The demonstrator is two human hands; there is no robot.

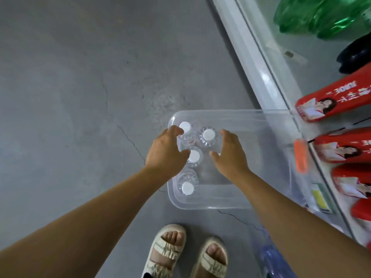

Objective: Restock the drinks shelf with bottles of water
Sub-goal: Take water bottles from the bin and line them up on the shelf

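Down at the person's feet, two sandals (pixel 186 255) stand just short of a clear plastic bin (pixel 251 205) set on the grey concrete floor (pixel 70 87), close beside the shelf so that bottles need only a short carry. Four water bottles (pixel 188 187) stand upright along the bin's left side, white caps up, easy to take from above. Both bare arms reach down over them. The left hand (pixel 166 153) hovers palm down, fingers loosely spread and grasping nothing, its fingertips near the far-left cap. The right hand (pixel 230 155) is likewise released, thumb out toward the middle bottle. Judging by this, a two-handed pickup is coming. Beyond, the drinks shelf (pixel 259 63) holds red cartons (pixel 333 101) and green bottles (pixel 321 15).
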